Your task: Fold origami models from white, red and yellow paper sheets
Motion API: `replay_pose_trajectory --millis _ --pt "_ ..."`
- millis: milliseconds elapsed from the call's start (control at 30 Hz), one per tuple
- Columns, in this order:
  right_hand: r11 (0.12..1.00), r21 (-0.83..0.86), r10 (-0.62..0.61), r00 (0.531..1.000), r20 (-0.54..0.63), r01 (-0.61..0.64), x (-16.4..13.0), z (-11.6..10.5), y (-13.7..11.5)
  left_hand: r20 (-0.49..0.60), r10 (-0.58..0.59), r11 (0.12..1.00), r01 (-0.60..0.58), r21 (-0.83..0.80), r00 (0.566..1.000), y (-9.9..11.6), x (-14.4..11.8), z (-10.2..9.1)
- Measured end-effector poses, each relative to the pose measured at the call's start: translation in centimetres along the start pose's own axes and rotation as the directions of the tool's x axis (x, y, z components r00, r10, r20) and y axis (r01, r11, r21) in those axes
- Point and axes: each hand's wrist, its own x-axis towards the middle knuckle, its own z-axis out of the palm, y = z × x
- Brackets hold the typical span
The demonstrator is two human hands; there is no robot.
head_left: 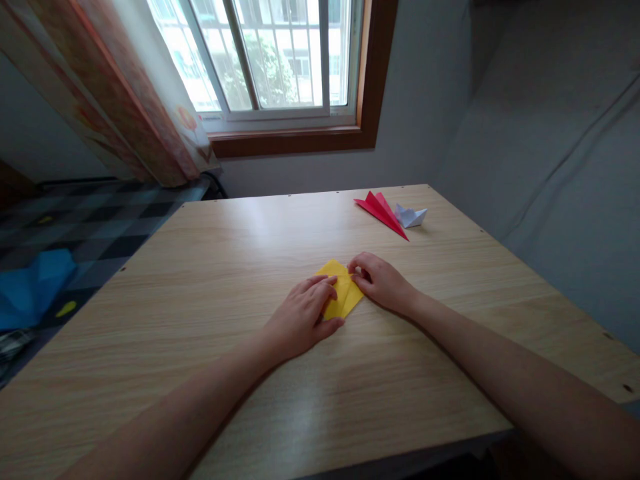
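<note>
A folded yellow paper (pixel 343 292) lies flat on the wooden table (pixel 210 280), near the middle. My left hand (pixel 301 317) rests palm down on the paper's left part, fingers spread over it. My right hand (pixel 381 283) is at the paper's right edge, its fingertips curled and pinching or pressing the fold there. Part of the paper is hidden under both hands.
A red folded paper plane (pixel 381 211) and a small white folded paper boat (pixel 411 216) lie at the table's far right. A window (pixel 280 60) and curtain (pixel 125 100) stand behind. A checkered surface with a blue item (pixel 33 283) is left of the table.
</note>
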Motion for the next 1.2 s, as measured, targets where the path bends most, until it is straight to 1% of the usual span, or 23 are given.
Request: replay_pose_trajectory --millis 267,433,667,800,967,1067,1167,1200 --pt "0.999 0.006 -0.032 0.999 -0.009 0.032 0.1 0.0 0.3 0.032 -0.007 1.000 0.008 -0.022 0.999 -0.3 -0.2 -0.2" --pt "0.998 0.038 -0.050 0.999 0.019 0.049 0.0 -0.3 0.2 0.054 -0.024 1.000 0.024 0.003 0.998 -0.3 -0.2 -0.3" --pt "0.995 0.020 -0.104 0.993 0.054 0.103 -0.4 -0.4 -0.4 0.002 -0.035 0.998 0.035 0.053 0.999 0.1 0.2 -0.2" --pt "0.992 -0.041 -0.112 0.991 0.075 0.116 -0.6 -0.3 -0.6 -0.013 -0.080 0.994 0.080 0.073 0.997 0.5 0.6 -0.3" --pt "0.990 -0.084 -0.101 0.991 0.093 0.109 -0.7 -0.3 -0.7 -0.025 -0.079 0.996 0.080 0.042 0.997 0.8 0.8 -0.4" --pt "0.989 -0.094 -0.102 0.990 0.092 0.111 -0.7 -0.2 -0.6 -0.090 -0.091 0.996 0.089 -0.022 0.992 0.2 0.6 -0.7" --pt "0.989 -0.101 -0.102 0.991 0.082 0.110 -0.7 -0.3 -0.5 -0.234 -0.161 0.987 0.158 -0.032 0.959 -1.1 0.2 -1.2" --pt "0.989 -0.105 -0.099 0.992 0.080 0.108 -0.7 -0.3 -0.4 -0.257 -0.179 0.983 0.180 -0.021 0.950 -1.7 0.1 -1.3"
